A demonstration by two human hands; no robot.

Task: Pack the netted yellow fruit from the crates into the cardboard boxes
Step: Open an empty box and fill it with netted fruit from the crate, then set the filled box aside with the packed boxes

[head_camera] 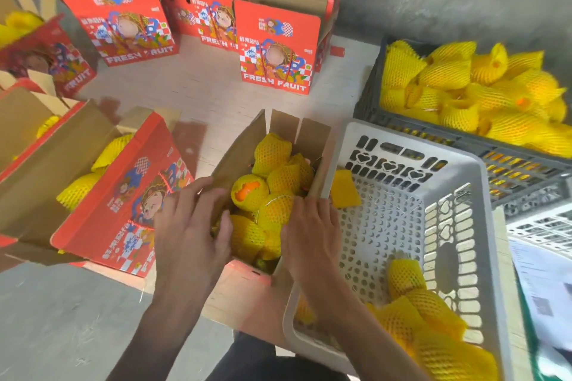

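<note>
While left hand (192, 226) grips box (238, 151) flap, right hand (312, 235) presses netted fruit (275, 210), fingers flat.

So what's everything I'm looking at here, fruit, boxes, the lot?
Open box: one, brown card inside, centre, full of netted fruit, yellow.
Printed boxes: several, red, standing at the back; more lie open at left with fruit inside.
White crate: one, right of the open box, a few netted fruits in its near corner.
Dark crate: one, far right, heaped with netted fruit.
Papers: white, right edge.
Left hand: on the open box's left side.
Right hand: on the fruit at its right side.
</note>
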